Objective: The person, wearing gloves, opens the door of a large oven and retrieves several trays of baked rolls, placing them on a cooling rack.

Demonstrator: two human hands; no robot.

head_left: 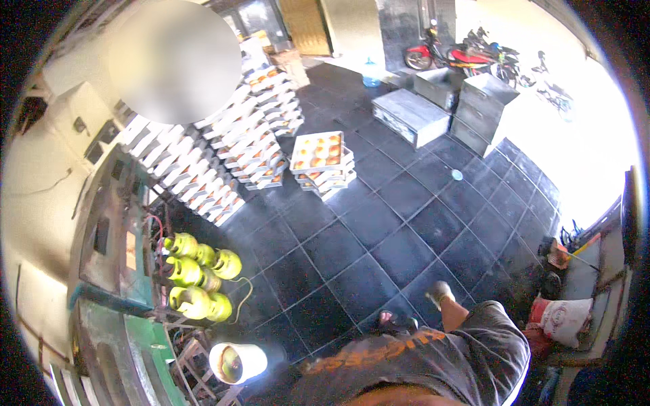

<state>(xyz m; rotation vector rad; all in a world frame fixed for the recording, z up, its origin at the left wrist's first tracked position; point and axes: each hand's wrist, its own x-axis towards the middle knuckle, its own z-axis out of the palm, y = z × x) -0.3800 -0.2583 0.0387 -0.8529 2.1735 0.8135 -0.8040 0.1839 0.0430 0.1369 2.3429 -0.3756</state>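
Neither of my hands shows; my dark shirt with orange lettering (359, 355) fills the lower middle, with bare skin at the bottom edge. My sandalled feet stand on the dark tiles. Left of me are a white bucket (252, 363) with something inside and several green gas cylinders (196, 304) beside large oven-like metal cabinets (105, 230). Ahead stands a short stack of trays (316, 151) with round, orange-topped items, near taller stacks of similar trays (237, 135).
Metal boxes (409, 115) stand back right, behind them motorbikes (460, 53) and a blue water jug (370, 72). A red-and-white sack (562, 321) lies on a ledge at my right. Dark tiled floor (365, 230) stretches between. A blurred disc hides part of the upper left.
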